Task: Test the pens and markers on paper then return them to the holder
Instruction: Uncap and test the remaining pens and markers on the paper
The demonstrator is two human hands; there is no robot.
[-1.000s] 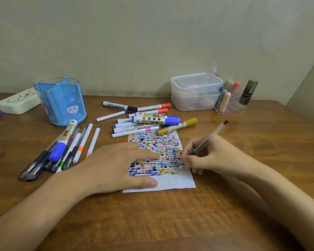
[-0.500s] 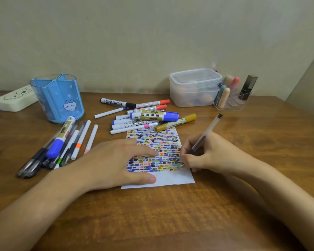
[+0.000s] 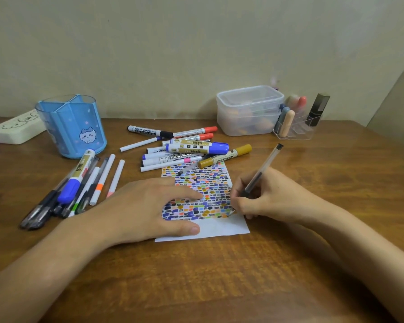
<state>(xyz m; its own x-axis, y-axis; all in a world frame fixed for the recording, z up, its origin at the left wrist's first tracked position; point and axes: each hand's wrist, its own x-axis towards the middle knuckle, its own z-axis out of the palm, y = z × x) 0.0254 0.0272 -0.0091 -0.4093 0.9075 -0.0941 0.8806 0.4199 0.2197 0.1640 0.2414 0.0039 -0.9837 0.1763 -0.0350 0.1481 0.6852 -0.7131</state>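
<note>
A white sheet of paper covered in small coloured marks lies mid-table. My left hand presses flat on its left part. My right hand grips a clear black gel pen, its tip touching the paper's right edge. A blue empty pen holder with a cat sticker stands at the back left. One row of pens and markers lies left of the paper. A second heap of whiteboard and permanent markers lies behind the paper.
A lidded clear plastic box and a clear organiser with small tubes stand at the back right. A cream power strip lies at the far left. The wall runs close behind the wooden table.
The pen tip has stayed at the paper's right edge with small strokes. My left hand has kept pressing the sheet. The view has shifted slightly.
</note>
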